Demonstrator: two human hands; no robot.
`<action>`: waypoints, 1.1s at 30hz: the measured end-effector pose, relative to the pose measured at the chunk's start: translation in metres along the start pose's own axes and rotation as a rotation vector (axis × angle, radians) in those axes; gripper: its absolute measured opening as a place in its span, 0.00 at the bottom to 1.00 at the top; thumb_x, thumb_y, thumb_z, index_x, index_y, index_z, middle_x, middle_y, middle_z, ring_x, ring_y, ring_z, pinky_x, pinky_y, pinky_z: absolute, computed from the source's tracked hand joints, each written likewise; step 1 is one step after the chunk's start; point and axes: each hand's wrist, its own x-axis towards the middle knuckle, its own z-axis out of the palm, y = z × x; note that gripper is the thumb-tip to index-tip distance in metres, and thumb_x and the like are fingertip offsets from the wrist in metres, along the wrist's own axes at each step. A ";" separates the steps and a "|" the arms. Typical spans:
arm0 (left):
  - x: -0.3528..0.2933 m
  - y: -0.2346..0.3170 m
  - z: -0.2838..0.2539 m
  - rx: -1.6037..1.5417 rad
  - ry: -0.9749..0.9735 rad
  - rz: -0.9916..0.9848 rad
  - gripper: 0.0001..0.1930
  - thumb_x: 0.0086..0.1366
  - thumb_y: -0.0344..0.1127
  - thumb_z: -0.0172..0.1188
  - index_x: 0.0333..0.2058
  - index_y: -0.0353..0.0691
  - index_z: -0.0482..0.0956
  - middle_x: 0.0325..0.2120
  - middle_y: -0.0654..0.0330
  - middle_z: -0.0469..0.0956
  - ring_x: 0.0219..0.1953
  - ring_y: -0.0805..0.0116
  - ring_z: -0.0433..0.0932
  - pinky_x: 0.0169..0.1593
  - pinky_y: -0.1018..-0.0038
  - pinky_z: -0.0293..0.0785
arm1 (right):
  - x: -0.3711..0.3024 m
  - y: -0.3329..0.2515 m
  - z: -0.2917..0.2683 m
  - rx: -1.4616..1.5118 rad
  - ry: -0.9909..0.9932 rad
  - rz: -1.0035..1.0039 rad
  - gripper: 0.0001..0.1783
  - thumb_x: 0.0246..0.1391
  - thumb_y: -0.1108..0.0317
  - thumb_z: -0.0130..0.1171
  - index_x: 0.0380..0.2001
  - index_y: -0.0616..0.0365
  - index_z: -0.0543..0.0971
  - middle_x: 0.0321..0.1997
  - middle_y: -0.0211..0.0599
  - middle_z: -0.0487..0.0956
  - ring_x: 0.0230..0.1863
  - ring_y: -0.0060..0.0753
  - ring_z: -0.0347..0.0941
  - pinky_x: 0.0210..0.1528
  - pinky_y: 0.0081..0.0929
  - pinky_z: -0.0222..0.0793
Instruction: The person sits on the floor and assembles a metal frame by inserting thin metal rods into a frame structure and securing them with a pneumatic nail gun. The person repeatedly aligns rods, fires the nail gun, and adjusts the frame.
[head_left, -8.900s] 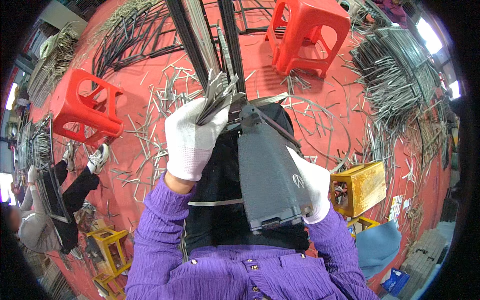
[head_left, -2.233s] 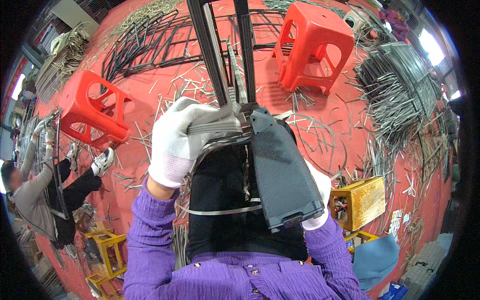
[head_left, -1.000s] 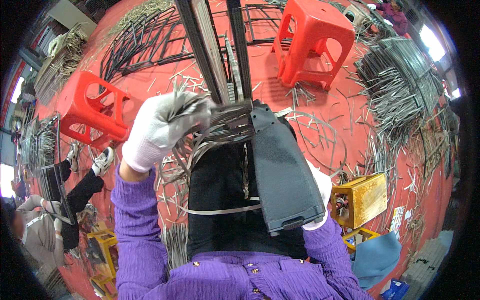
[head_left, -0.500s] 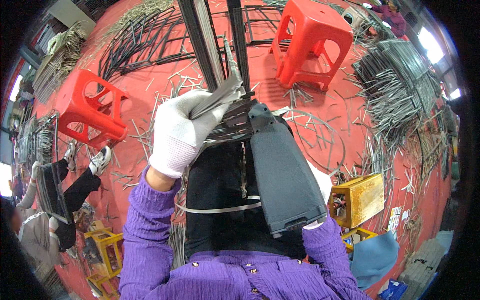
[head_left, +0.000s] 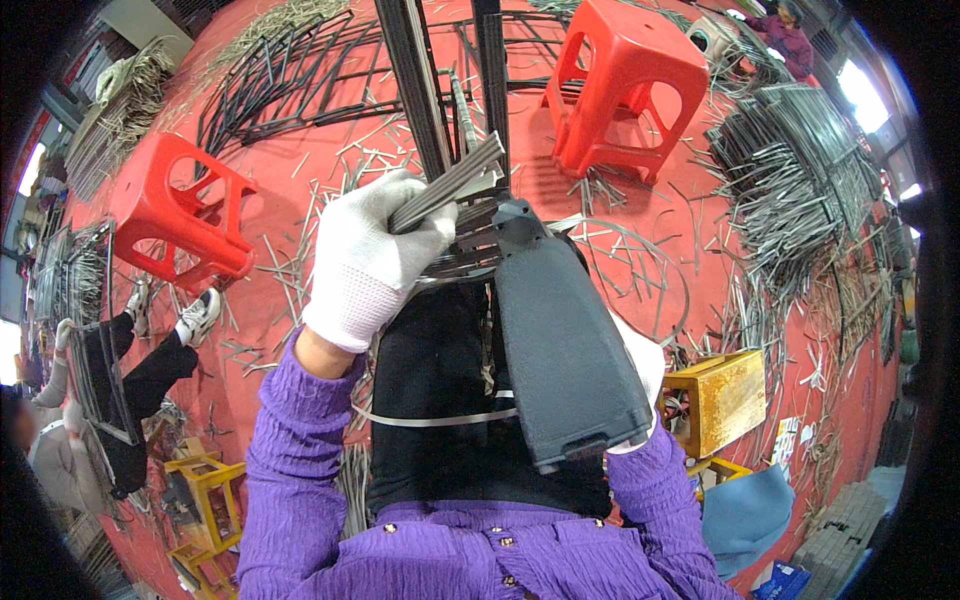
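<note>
My left hand (head_left: 365,265), in a white knit glove, is closed around a short bundle of flat grey strips (head_left: 450,190) that slants up to the right. My right hand (head_left: 640,370), also gloved, is mostly behind a dark grey tapered tool (head_left: 565,350); its fingers are largely hidden, but it appears to grip the tool from the right. The tool's narrow end lies beside dark woven strips (head_left: 475,235) above my lap. Long dark bars (head_left: 490,90) of a frame run away from there toward the far side.
Red stools (head_left: 625,90) stand at far right and at left. Black metal frames (head_left: 290,80) lie on the red floor (head_left: 520,130) among scattered strip offcuts. Strip bundles (head_left: 790,190) are heaped at right. A yellow wooden stool (head_left: 725,400) stands near my right arm; another person (head_left: 75,440) sits at left.
My left hand has turned slightly, and the strip bundle now points more clearly up to the right. The dark bars have shifted a little right; the tool has barely moved.
</note>
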 end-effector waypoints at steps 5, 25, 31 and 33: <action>0.002 -0.001 0.000 0.013 0.005 0.020 0.08 0.57 0.32 0.64 0.30 0.32 0.81 0.19 0.59 0.73 0.22 0.74 0.72 0.28 0.74 0.68 | -0.001 -0.021 0.003 0.069 -0.007 0.080 0.27 0.48 0.79 0.57 0.56 0.61 0.77 0.47 0.45 0.84 0.45 0.36 0.83 0.47 0.26 0.77; 0.006 -0.004 -0.005 -0.067 -0.081 -0.005 0.10 0.58 0.35 0.64 0.31 0.32 0.81 0.22 0.52 0.76 0.23 0.65 0.76 0.31 0.70 0.71 | 0.001 -0.021 -0.001 -0.099 -0.036 0.036 0.29 0.47 0.82 0.59 0.56 0.62 0.76 0.44 0.47 0.84 0.42 0.37 0.83 0.45 0.27 0.77; -0.011 -0.018 -0.009 -0.584 -0.067 -0.012 0.14 0.73 0.38 0.48 0.51 0.35 0.70 0.42 0.61 0.74 0.40 0.72 0.70 0.45 0.75 0.68 | -0.005 -0.001 0.004 0.060 0.053 -0.043 0.32 0.43 0.83 0.60 0.57 0.64 0.75 0.48 0.48 0.83 0.46 0.39 0.83 0.49 0.28 0.76; -0.013 -0.026 -0.010 -0.696 -0.016 -0.243 0.13 0.75 0.38 0.45 0.48 0.36 0.72 0.37 0.64 0.74 0.35 0.78 0.68 0.39 0.79 0.67 | -0.008 0.002 0.004 0.079 0.042 -0.023 0.32 0.43 0.81 0.61 0.57 0.65 0.75 0.48 0.48 0.83 0.46 0.39 0.83 0.50 0.28 0.76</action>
